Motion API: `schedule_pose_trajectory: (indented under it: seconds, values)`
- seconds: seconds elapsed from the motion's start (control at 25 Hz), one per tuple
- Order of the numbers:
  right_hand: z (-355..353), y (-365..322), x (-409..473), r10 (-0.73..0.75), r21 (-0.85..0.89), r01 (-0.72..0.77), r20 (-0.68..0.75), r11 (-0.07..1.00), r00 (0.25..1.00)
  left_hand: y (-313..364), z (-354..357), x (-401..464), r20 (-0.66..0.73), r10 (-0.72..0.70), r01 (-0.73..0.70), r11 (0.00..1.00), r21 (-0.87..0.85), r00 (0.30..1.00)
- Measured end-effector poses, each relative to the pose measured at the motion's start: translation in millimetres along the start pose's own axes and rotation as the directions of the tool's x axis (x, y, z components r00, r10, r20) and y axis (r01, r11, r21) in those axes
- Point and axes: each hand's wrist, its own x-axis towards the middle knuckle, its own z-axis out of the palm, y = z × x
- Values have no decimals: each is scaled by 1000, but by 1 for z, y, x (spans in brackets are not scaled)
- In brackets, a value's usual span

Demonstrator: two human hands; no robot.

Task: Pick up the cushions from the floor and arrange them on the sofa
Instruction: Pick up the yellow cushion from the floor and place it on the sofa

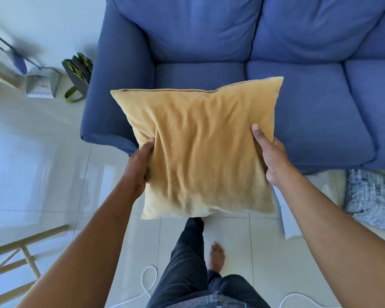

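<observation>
I hold a mustard-yellow cushion [200, 152] up in the air in front of the blue sofa [309, 112]. My left hand [138, 165] grips its left edge and my right hand [269, 156] grips its right edge. The cushion hangs over the sofa's front edge, near the left seat. A blue-and-white patterned cushion [371, 196] lies on the floor at the right, below the sofa's front. A white cushion [289, 218] lies on the floor next to it, partly hidden behind my right forearm.
The sofa's left armrest [111, 90] stands close to the cushion. A dark bag with green handles [78, 74] and a grey box [42, 83] sit on the tiled floor at the left. A wooden frame [13, 263] stands at bottom left. A white cable [147, 283] lies by my feet.
</observation>
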Motion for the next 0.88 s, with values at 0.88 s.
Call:
schedule_pose_trajectory:
  seconds: [0.88]
  values:
    - [97,-224,229,-69,111,51,167,993,983,275,34,222,72,153,-153,988,0,986]
